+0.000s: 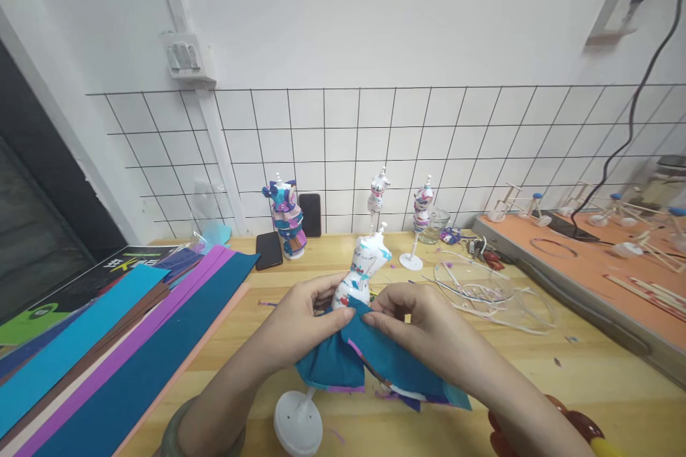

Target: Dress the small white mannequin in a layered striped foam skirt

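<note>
A small white dress form [371,254] with coloured specks leans between my hands, its round white base [298,423] tipped towards me. Teal fabric [399,346] wraps the lower part of the form and flares out to the right, with pink, white and purple layers showing along its lower edge. My left hand [314,314] curls round the form's waist, its thumb pressing on the teal fabric. With thumb and fingers my right hand [412,318] pinches the fabric's upper edge close to the waist. The far side of the form is hidden by my hands.
Long fabric strips [214,300] lie at left. At the back stand a dressed form [288,218], two bare speckled forms [423,203] and two phones [269,250]. Clear plastic strips [493,293] and an orange board [605,257] lie at right; red-handled scissors [582,427] lie beneath my right forearm.
</note>
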The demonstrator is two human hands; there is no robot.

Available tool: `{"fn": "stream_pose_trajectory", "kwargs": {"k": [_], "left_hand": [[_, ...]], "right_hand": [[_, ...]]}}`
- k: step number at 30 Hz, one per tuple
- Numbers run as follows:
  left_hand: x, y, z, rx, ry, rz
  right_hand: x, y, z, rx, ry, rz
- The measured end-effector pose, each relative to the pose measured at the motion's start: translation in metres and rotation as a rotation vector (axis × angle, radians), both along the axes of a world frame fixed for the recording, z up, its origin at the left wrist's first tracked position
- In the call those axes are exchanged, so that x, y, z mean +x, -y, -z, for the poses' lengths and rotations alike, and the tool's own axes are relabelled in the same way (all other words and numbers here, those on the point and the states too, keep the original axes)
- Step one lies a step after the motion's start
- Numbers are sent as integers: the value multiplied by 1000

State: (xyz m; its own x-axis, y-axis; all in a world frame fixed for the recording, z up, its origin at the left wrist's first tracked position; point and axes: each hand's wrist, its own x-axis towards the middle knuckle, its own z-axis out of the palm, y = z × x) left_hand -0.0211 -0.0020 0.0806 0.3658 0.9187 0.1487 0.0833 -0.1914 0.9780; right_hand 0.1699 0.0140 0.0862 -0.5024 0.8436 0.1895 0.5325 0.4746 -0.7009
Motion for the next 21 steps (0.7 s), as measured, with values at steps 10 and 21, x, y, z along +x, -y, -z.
{"fn": "stream_pose_trajectory", "kwargs": {"k": [10,21], "left_hand": [[2,1,-2,14,10,32],[6,4,-3,12,16,21]], "right_hand": [[0,5,-6,41,-50,-44],[-1,5,-7,23,-125,-76]]}}
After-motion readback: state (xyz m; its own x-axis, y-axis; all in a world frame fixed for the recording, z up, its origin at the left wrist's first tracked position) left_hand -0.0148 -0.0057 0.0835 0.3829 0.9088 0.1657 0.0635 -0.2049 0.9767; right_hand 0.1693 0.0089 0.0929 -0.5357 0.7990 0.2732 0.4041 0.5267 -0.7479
